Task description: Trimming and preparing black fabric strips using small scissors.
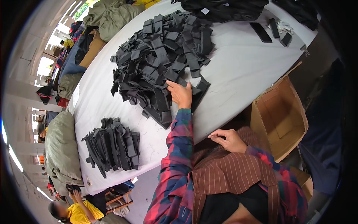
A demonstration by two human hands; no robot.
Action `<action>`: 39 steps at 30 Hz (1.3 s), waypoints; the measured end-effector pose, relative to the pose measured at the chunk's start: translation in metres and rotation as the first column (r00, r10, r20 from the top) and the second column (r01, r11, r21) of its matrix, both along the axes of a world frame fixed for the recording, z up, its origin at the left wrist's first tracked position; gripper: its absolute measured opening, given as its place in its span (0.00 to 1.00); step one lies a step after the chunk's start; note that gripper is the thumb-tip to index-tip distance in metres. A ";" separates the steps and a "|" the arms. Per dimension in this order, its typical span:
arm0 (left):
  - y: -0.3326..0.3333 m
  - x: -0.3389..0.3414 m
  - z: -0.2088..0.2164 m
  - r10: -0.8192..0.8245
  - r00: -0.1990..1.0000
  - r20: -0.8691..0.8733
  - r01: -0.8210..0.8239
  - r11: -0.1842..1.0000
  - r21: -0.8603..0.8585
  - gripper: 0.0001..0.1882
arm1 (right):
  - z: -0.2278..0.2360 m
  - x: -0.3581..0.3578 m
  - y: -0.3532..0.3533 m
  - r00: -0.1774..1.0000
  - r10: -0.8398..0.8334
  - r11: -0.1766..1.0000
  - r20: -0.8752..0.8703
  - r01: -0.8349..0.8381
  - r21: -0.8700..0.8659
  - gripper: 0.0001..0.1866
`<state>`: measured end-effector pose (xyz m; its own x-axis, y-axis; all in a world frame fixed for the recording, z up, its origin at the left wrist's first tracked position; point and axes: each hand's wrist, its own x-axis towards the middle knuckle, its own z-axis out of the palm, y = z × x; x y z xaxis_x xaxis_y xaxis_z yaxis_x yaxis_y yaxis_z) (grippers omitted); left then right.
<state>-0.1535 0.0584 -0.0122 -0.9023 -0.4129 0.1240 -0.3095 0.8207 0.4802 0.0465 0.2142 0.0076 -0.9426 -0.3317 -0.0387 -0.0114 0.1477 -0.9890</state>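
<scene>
The near edge of the white-covered bench [238, 71] slants past the right hand [226, 140], which is just off it on the body's side. A broad bare stretch opens to the right of the left hand [181, 95], and a narrower one lies to its lower left, between a heap of dark grey fabric strips [160, 56] and a smaller batch of strips [113, 145].

The left hand rests on the heap's lower right fringe, fingers slightly spread and touching the strips; from here I cannot tell whether they grip one. The right hand is narrowed, thumb and forefinger pinching a thin dark item [209, 134] too slight to make out.

The strips are matte, flat and short with squared ends, tumbled every which way ahead and left of the left hand. The smaller batch, well to its lower left, lies in closer rows. The bench cover looks smooth, faintly wrinkled.

Well beyond the left hand, to the right, a black phone [261, 32] lies near two small dark pieces; bunched black cloth [223, 10] takes up the far side. An open cardboard box [279, 115] crowds the right hand's right side. Far to the left hand's left, a bulging grey-green bundle [61, 145] crowds the bench's edge.
</scene>
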 end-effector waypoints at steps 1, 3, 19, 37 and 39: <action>0.001 -0.004 0.001 0.007 1.000 0.016 -0.007 1.000 0.018 0.56 | -0.002 0.000 0.002 1.000 -0.026 1.000 -0.016 0.026 -0.016 0.12; 0.005 -0.010 0.007 0.024 0.998 0.055 -0.026 0.999 0.046 0.57 | -0.002 0.002 0.003 0.998 -0.050 0.998 -0.030 0.048 -0.036 0.12; -0.046 0.039 0.046 0.001 0.983 -0.184 0.182 0.152 0.971 0.07 | 0.013 0.000 0.020 0.988 -0.122 0.992 -0.091 0.124 0.022 0.11; -0.083 0.179 0.029 -0.037 0.996 0.081 -0.079 0.039 0.996 0.24 | 0.041 -0.149 -0.082 0.479 0.167 0.804 -0.862 0.440 0.400 0.13; -0.084 0.181 0.030 -0.041 0.996 0.083 -0.082 0.033 0.996 0.24 | 0.037 -0.163 -0.091 0.445 0.231 0.788 -0.865 0.437 0.435 0.13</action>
